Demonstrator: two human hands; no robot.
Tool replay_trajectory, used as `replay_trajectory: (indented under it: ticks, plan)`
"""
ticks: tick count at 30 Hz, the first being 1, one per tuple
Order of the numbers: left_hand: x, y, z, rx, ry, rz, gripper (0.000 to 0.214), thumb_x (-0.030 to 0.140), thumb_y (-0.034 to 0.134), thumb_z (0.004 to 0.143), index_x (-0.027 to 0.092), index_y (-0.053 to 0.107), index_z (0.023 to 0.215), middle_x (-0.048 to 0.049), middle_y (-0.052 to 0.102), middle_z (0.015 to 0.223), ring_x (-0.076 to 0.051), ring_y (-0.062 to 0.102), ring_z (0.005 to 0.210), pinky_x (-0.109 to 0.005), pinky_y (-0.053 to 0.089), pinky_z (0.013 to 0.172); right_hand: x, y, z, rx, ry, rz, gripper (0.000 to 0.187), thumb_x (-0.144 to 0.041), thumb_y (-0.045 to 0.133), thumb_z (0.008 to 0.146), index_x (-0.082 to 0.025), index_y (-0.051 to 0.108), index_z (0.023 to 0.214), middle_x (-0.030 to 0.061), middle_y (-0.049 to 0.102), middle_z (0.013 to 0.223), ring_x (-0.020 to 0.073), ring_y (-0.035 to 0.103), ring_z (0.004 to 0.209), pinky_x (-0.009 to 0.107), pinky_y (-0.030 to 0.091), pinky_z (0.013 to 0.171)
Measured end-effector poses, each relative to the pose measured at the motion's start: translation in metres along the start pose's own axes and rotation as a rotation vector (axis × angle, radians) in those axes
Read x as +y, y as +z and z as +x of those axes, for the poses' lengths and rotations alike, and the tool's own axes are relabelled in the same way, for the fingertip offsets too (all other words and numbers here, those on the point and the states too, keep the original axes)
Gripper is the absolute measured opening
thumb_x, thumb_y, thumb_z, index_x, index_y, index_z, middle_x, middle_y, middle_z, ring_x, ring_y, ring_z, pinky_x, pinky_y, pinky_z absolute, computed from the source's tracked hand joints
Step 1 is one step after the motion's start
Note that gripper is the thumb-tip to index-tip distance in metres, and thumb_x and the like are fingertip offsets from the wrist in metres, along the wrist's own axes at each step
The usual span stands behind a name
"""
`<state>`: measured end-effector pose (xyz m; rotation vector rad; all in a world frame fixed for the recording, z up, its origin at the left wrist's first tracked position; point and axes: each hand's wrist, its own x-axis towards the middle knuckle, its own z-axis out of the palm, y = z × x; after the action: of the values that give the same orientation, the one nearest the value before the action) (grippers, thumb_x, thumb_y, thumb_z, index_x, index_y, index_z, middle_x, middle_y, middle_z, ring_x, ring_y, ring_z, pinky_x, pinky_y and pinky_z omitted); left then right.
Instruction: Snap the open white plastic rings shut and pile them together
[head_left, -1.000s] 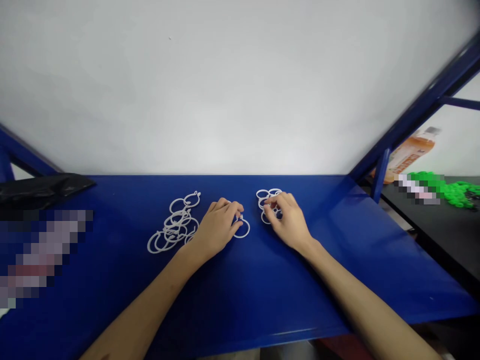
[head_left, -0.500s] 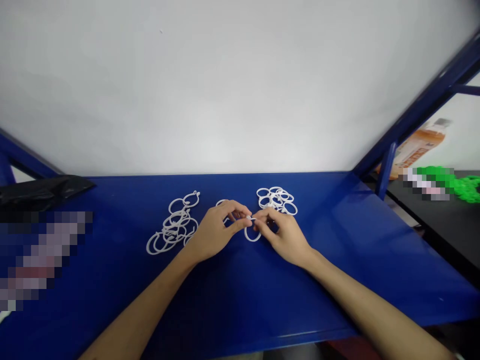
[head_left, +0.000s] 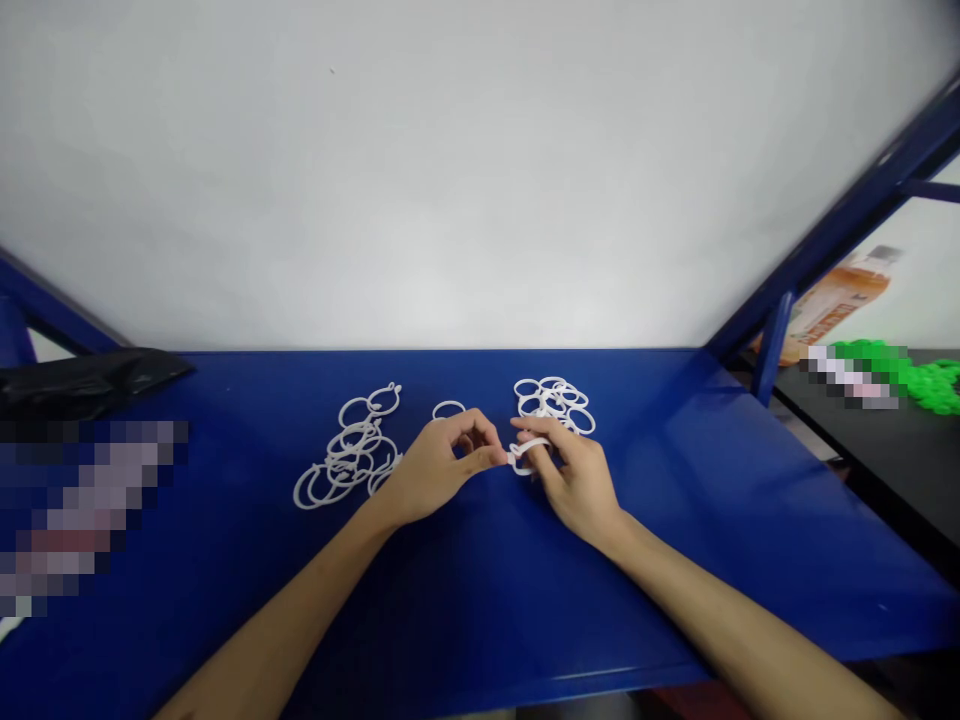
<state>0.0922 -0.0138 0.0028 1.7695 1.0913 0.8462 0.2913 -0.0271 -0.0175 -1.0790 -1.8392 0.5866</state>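
A white plastic ring [head_left: 523, 455] is held just above the blue table [head_left: 480, 590], pinched on its left by my left hand [head_left: 439, 468] and gripped on its right by my right hand [head_left: 576, 470]. Left of my left hand lies a loose pile of larger white rings [head_left: 349, 450]. A tighter cluster of white rings [head_left: 555, 400] lies just beyond my right hand. A single white ring [head_left: 448, 409] lies flat between the two heaps, behind my left hand.
A black bag [head_left: 82, 378] lies at the table's far left. A white wall stands behind the table. A blue frame post [head_left: 772, 340] rises at the right; beyond it are an orange bottle [head_left: 832, 300] and green pieces [head_left: 926, 380] on a dark table.
My right hand left the right cluster and met my left hand at the middle. The ring has passed from flat under my left fingers to being held by both hands, tilted.
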Motion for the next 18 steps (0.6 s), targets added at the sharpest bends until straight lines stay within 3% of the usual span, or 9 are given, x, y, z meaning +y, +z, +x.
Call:
replay_trajectory:
  ticks: [4,7,9,12,14,18]
  plan:
    - [-0.001,0.003,-0.001,-0.027,-0.005,-0.048,0.022,0.042,0.069,0.085,0.021,0.063,0.085,0.0016,0.065,0.081,-0.014,0.058,0.074,-0.028,0.046,0.070,-0.001,0.000,0.002,-0.080,0.018,0.004,0.028,-0.029,0.049,0.099,-0.024,0.070,0.118,0.0002,0.074,0.074,0.0133,0.066,0.055,0.025,0.055,0.058]
    - [0.002,0.005,-0.003,-0.044,0.066,-0.097,0.024,0.038,0.076,0.080,0.023,0.066,0.096,0.0012,0.068,0.086,-0.014,0.060,0.077,-0.029,0.049,0.075,-0.001,-0.001,0.003,-0.102,0.022,0.005,0.032,-0.026,0.045,0.100,-0.022,0.068,0.122,-0.0013,0.072,0.068,0.0128,0.064,0.053,0.024,0.054,0.057]
    - [0.006,0.006,-0.004,-0.038,0.125,-0.045,0.023,0.033,0.078,0.079,0.025,0.069,0.098,0.0014,0.070,0.090,-0.014,0.061,0.080,-0.029,0.049,0.078,-0.001,-0.002,0.003,-0.123,0.013,0.006,0.033,-0.024,0.044,0.100,-0.021,0.067,0.123,-0.0011,0.072,0.070,0.0129,0.066,0.056,0.024,0.054,0.059]
    - [0.012,0.006,-0.005,0.023,0.197,0.050,0.005,0.028,0.072,0.084,0.026,0.073,0.088,0.0012,0.072,0.090,-0.014,0.063,0.084,-0.029,0.049,0.079,0.000,-0.002,0.002,-0.190,-0.002,0.011,0.034,-0.019,0.043,0.099,-0.021,0.066,0.124,-0.0014,0.073,0.071,0.0133,0.069,0.061,0.024,0.055,0.064]
    - [0.014,0.005,-0.005,0.046,0.213,0.060,0.004,0.028,0.071,0.085,0.026,0.073,0.083,0.0012,0.072,0.088,-0.014,0.063,0.083,-0.029,0.049,0.078,0.000,-0.001,0.001,-0.216,-0.023,-0.015,0.034,-0.018,0.043,0.099,-0.021,0.064,0.125,-0.0001,0.074,0.078,0.0133,0.069,0.064,0.025,0.056,0.066]
    - [0.012,0.000,-0.005,0.058,0.137,0.091,0.009,0.033,0.070,0.086,0.025,0.071,0.084,0.0022,0.070,0.081,-0.013,0.061,0.075,-0.027,0.048,0.070,0.000,-0.003,0.001,-0.105,-0.141,-0.127,0.032,-0.022,0.049,0.098,-0.021,0.059,0.129,0.0059,0.074,0.099,0.0152,0.068,0.074,0.028,0.056,0.068]
